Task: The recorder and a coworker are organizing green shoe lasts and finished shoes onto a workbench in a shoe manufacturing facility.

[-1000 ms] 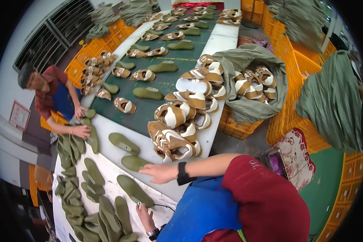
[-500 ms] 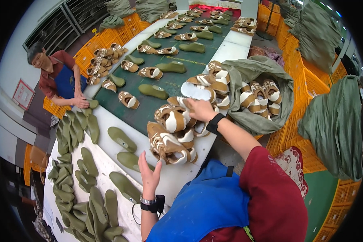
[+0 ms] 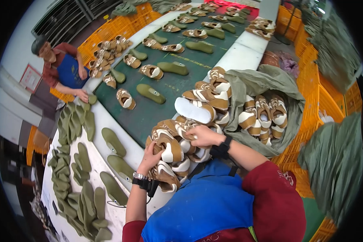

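Observation:
At the near table corner lies a pile of brown shoe uppers with white stripes and cream heels. My left hand [image 3: 150, 156] grips the near-left edge of one shoe upper [image 3: 168, 146], thumb at its side. My right hand [image 3: 205, 136] pinches another shoe upper [image 3: 181, 128] just behind it, fingers closed on its edge. More uppers lie under and around both hands. Just beyond, a shoe upper with a white sole board [image 3: 193, 110] rests bottom up on the heap. Olive green shoe lasts [image 3: 120, 167] lie left of my left hand.
Uppers and lasts stand in rows on the green conveyor belt [image 3: 109, 107]. A grey-green sack [image 3: 240, 82] of uppers stands right of the pile, beside orange crates [image 3: 312, 117]. At the far left, a co-worker [image 3: 66, 68] touches a last. Many lasts cover the white side table [image 3: 74, 155].
My left hand has moved from open in the air onto a shoe upper. My right hand has drawn nearer with an upper. The co-worker's hands have come apart.

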Motion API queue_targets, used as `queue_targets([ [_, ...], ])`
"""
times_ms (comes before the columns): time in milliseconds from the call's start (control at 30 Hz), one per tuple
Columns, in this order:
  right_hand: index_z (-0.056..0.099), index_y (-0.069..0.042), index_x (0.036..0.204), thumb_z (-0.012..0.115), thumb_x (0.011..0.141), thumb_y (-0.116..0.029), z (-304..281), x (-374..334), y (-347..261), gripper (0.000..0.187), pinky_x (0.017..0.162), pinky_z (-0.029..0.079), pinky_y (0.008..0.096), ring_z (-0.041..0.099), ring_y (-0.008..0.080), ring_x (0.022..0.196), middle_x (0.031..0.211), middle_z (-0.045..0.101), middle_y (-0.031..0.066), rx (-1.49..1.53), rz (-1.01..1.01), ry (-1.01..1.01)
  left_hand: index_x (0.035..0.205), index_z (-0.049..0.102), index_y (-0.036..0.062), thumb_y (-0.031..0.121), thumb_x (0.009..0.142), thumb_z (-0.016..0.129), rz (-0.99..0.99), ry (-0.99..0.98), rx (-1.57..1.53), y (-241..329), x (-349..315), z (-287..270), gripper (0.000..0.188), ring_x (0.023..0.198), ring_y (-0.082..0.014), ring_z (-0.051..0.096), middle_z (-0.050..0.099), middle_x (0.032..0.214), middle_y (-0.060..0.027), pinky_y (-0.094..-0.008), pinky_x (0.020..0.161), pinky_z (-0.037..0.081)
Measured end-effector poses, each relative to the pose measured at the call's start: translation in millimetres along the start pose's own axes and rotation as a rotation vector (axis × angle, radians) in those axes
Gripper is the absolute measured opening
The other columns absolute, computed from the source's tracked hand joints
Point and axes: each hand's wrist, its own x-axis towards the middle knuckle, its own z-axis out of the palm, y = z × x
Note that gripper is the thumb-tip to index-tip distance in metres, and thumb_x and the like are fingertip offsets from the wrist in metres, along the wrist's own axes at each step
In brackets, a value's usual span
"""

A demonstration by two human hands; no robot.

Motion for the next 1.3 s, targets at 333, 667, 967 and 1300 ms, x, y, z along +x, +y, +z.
queue_targets([
  [333, 0.049, 0.006, 0.115, 0.054, 0.080, -0.008, -76, -4, 22, 0.037, 0.071, 0.046, 0.0204, 0.057, 0.0085, 0.080, 0.098, 0.060, 0.0088, 0.996, 0.312, 0.132, 0.129, 0.032, 0.0049, 0.014, 0.067, 0.064, -0.166, 0.406, -0.277, 54, -76, -41, 0.071, 0.098, -0.0218, 0.051, 0.048, 0.111, -0.0137, -0.0306, 0.084, 0.043],
  [667, 0.055, 0.000, 0.109, 0.060, 0.075, -0.013, -66, -3, -25, 0.037, 0.076, 0.046, 0.0338, 0.061, 0.0291, 0.085, 0.095, 0.061, 0.0195, 0.195, -0.141, 0.365, 0.136, 0.026, 0.0065, 0.008, 0.076, 0.059, -0.150, 0.589, -0.549, 74, -77, -118, 0.068, 0.090, -0.0165, 0.054, 0.048, 0.113, -0.0127, -0.0263, 0.075, 0.047],
  [967, 0.055, -0.008, 0.108, 0.061, 0.071, -0.022, -29, -15, -54, 0.040, 0.064, 0.047, 0.0410, 0.059, 0.0327, 0.071, 0.073, 0.062, 0.0144, -0.260, 0.021, -0.090, 0.136, 0.014, -0.0033, 0.045, 0.088, 0.043, -0.161, 0.365, -0.222, 1, -26, -39, 0.074, 0.130, -0.0273, 0.023, 0.025, 0.138, -0.0222, -0.0317, 0.105, 0.019],
  [1300, 0.055, -0.001, 0.106, 0.059, 0.075, -0.009, -71, -36, -98, 0.033, 0.068, 0.045, 0.0295, 0.056, 0.0201, 0.073, 0.084, 0.059, 0.0104, -0.158, -0.037, 0.230, 0.111, 0.053, 0.0035, 0.027, 0.074, 0.064, -0.154, 0.734, 0.298, -55, -206, -108, 0.045, 0.111, -0.0365, 0.043, 0.052, 0.115, -0.0160, -0.0442, 0.095, 0.032],
])
